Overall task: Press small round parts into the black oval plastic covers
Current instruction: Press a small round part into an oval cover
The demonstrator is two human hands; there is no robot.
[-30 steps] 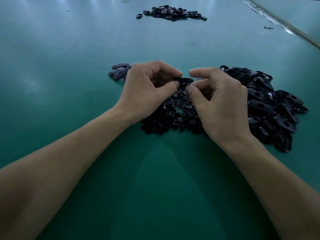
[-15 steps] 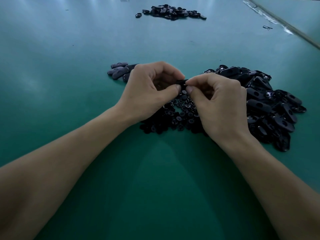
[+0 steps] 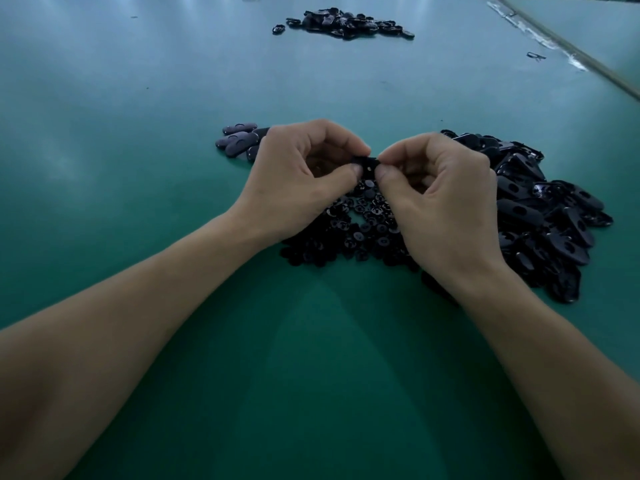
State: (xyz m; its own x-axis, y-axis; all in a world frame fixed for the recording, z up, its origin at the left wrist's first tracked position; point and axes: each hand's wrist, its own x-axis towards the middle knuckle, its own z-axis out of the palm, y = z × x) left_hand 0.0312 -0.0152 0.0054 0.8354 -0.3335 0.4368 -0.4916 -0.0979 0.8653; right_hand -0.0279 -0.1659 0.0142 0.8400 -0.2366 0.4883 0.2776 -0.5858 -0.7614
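Note:
One black oval cover (image 3: 369, 165) is held between both hands above the table. My left hand (image 3: 298, 181) pinches its left end with thumb and curled fingers. My right hand (image 3: 440, 199) pinches its right end the same way. Only the cover's middle shows between the fingertips. Beneath the hands lies a pile of small round parts (image 3: 356, 226). A heap of loose oval covers (image 3: 540, 209) sits to the right of my right hand. A few covers (image 3: 237, 140) lie in a small group left of my left hand.
A green table (image 3: 311, 358) carries everything. Another pile of black parts (image 3: 346, 22) lies far back at the centre. One stray piece (image 3: 536, 56) sits near the back right, beside a seam or edge strip (image 3: 568, 46) that runs diagonally.
Both hands have drawn closer together on the cover, and my right fingers, spread a second ago, now curl tightly over its end.

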